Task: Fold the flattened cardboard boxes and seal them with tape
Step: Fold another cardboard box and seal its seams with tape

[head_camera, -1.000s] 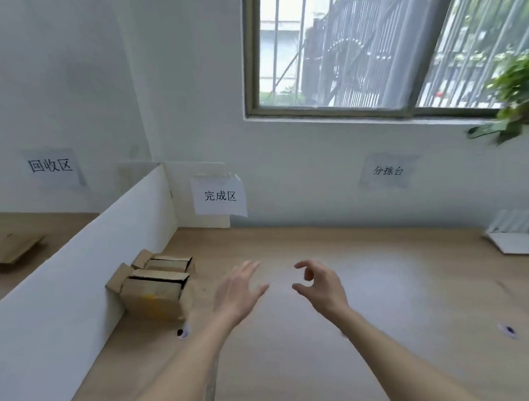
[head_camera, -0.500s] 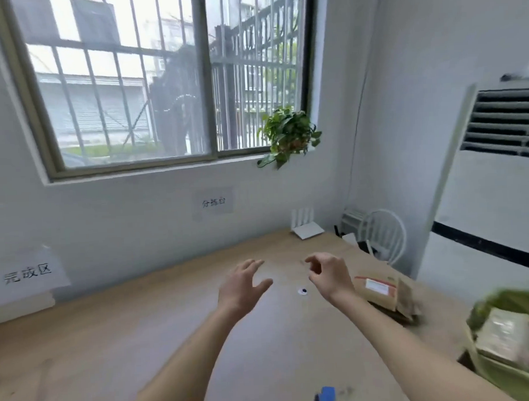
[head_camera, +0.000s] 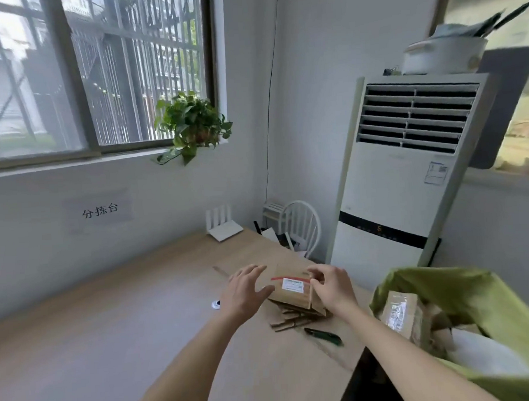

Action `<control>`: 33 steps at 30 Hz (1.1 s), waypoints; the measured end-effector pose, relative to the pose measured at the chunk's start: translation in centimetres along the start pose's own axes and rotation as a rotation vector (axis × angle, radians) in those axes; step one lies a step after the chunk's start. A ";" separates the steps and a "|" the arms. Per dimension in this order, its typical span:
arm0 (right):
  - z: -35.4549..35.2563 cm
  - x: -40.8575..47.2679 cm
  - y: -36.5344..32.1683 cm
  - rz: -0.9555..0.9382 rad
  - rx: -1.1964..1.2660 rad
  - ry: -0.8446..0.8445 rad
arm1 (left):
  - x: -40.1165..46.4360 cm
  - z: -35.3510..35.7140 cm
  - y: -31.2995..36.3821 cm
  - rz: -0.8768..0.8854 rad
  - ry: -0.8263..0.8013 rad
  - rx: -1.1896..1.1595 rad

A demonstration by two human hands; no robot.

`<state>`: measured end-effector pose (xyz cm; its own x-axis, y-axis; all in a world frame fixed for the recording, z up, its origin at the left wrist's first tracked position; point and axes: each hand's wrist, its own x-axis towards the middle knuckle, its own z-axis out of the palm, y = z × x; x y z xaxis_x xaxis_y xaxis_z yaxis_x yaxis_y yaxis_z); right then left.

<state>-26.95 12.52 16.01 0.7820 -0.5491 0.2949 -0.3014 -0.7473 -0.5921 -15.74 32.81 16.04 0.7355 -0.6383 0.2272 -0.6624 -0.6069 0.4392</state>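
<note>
A stack of flattened cardboard boxes (head_camera: 295,317) lies near the right end of the wooden table (head_camera: 141,327). The top piece (head_camera: 291,290) carries a white label and a red strip. My right hand (head_camera: 330,285) pinches its right edge and tilts it up off the stack. My left hand (head_camera: 246,292) hovers with spread fingers just left of that piece, its thumb near the edge; whether it touches I cannot tell.
A green-handled utility knife (head_camera: 325,337) lies on the table just in front of the stack. A green bag (head_camera: 474,312) holding packages sits at the right. A white router (head_camera: 223,226), a white chair (head_camera: 300,226) and a tall air conditioner (head_camera: 401,176) stand beyond.
The view has swung right from the finished-boxes corner to the table's right end. Both hands have reached the cardboard stack, and my right hand has taken hold of the top piece.
</note>
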 end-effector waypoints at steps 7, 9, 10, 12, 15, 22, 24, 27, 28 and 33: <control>2.6 9.7 5.7 0.054 -0.049 -0.100 | 10.7 5.9 -2.2 -0.042 -0.066 -0.028; 3.6 12.1 7.1 0.075 -0.048 -0.113 | 13.5 7.5 -2.9 -0.040 -0.075 -0.021; 4.0 13.1 7.9 0.091 -0.042 -0.121 | 14.7 8.4 -3.2 -0.046 -0.083 -0.024; 4.9 15.0 9.5 0.121 -0.049 -0.147 | 16.8 10.0 -3.7 -0.058 -0.104 -0.025; 6.4 17.4 12.2 0.155 -0.057 -0.190 | 19.4 12.6 -4.3 -0.076 -0.139 -0.017; 11.6 23.2 21.0 0.274 -0.063 -0.372 | 25.2 20.9 -5.9 -0.191 -0.240 -0.019; 13.7 24.9 23.8 0.311 -0.055 -0.434 | 26.8 23.6 -6.5 -0.246 -0.268 -0.017; 17.3 26.9 28.2 0.369 -0.043 -0.545 | 29.0 28.0 -7.4 -0.323 -0.296 -0.016; 18.6 27.4 29.6 0.398 -0.037 -0.575 | 29.7 29.5 -7.8 -0.356 -0.310 -0.015; 24.3 29.0 35.3 0.515 0.006 -0.654 | 33.7 35.6 -9.2 -0.516 -0.350 -0.020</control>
<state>-1.65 -20.63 -14.59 0.7070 -0.4918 -0.5083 -0.7066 -0.4596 -0.5381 10.11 0.05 -11.28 0.8674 -0.3845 -0.3159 -0.2287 -0.8718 0.4331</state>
